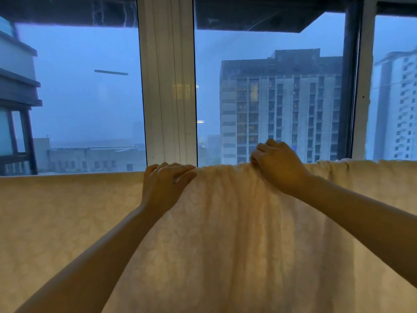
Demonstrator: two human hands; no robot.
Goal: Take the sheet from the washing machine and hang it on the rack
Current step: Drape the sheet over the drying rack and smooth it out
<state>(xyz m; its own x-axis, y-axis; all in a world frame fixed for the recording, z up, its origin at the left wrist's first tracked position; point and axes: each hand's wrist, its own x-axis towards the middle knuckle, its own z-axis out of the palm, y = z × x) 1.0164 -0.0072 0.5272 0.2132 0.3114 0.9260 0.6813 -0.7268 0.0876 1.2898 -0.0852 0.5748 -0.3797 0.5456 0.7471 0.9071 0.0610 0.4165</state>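
Note:
A pale cream patterned sheet (225,233) hangs draped across the whole width of the view, its top edge running level below the window. The rack bar under it is hidden by the cloth. My left hand (165,184) lies on the top fold left of centre, fingers curled over the edge and gripping it. My right hand (276,164) is a little higher and to the right, pinching a bunched part of the top fold. Between the two hands the cloth is gathered into vertical pleats; to the far left it hangs flat.
Directly behind the sheet stands a large window with a white frame post (168,86) and a dark post (350,86). Outside are tall buildings (279,105) in a blue haze. The sheet fills the lower half of the view.

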